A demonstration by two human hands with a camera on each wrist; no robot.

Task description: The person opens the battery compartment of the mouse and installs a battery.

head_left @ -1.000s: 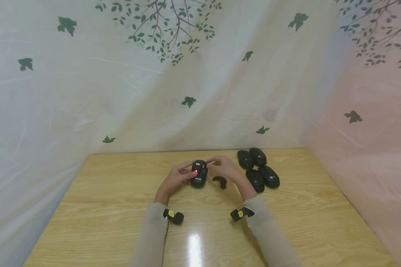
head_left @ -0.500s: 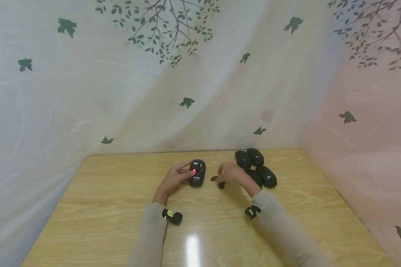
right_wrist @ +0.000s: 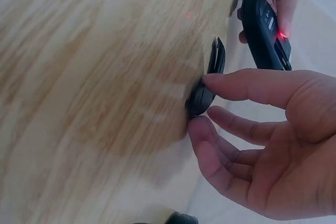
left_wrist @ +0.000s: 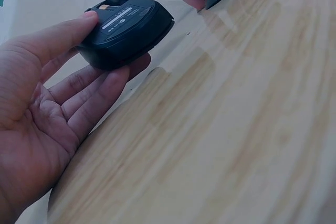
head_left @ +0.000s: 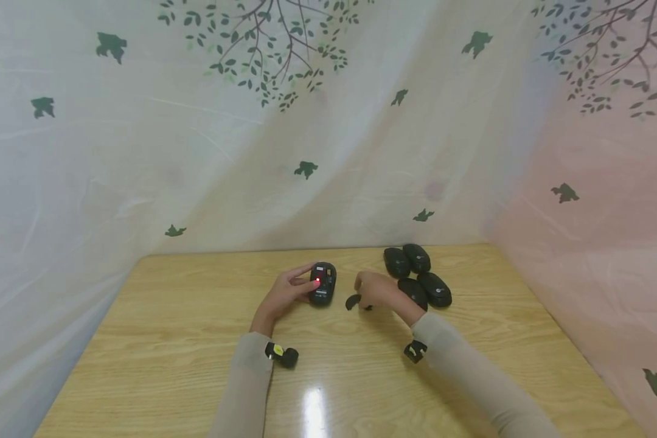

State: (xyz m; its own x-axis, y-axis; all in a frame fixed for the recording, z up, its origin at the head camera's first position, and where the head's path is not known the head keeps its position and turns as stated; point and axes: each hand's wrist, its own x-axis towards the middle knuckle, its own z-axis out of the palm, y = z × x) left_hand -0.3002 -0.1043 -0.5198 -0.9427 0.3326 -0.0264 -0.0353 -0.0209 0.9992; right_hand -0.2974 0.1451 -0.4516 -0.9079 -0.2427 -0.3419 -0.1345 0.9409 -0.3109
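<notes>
My left hand [head_left: 285, 294] grips a black computer mouse [head_left: 325, 294] turned underside up, thumb on the base and fingers beneath. A red light glows by the thumb tip. In the left wrist view, the mouse [left_wrist: 128, 32] has an uncovered battery slot with a battery [left_wrist: 106, 7] partly visible. To the right, my right hand [head_left: 380, 289] pinches a curved black plastic cover [right_wrist: 202, 98] between thumb and fingers, at the tabletop. From the head view, only parts of that cover [head_left: 353, 302] stick out past the fingers.
Several black mice [head_left: 435, 290] lie grouped top side up just beyond the right hand, one partly behind the wrist. The wooden table [head_left: 197, 340] ends at a leaf-printed cloth backdrop [head_left: 224, 182]. A camera is strapped to each wrist.
My right hand has left the mouse's battery end, moved right and down to the table, and taken hold of the black cover, turning it slightly. The left hand keeps its grip on the mouse.
</notes>
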